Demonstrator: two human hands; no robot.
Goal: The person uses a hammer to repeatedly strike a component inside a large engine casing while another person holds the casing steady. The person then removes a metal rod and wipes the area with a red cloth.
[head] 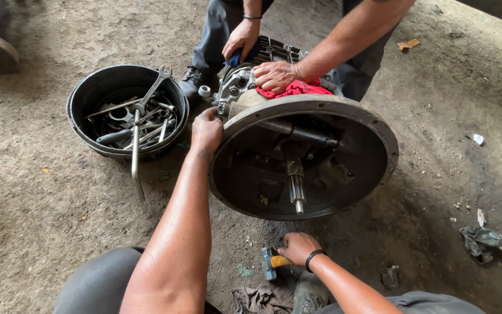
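Two own hands engaged: left hand point(206, 129) clamped on bell housing rim point(373, 125) of gearbox point(303, 157), frame centre on dirt floor point(30, 203); right hand point(297, 247) closed round hammer point(269, 263), lower centre. Gearbox judged heavy, rigid, greasy; rim best hold. Co-worker's hands point(274, 74) pressed on top. Tool bucket point(128, 110) close left; open room right.
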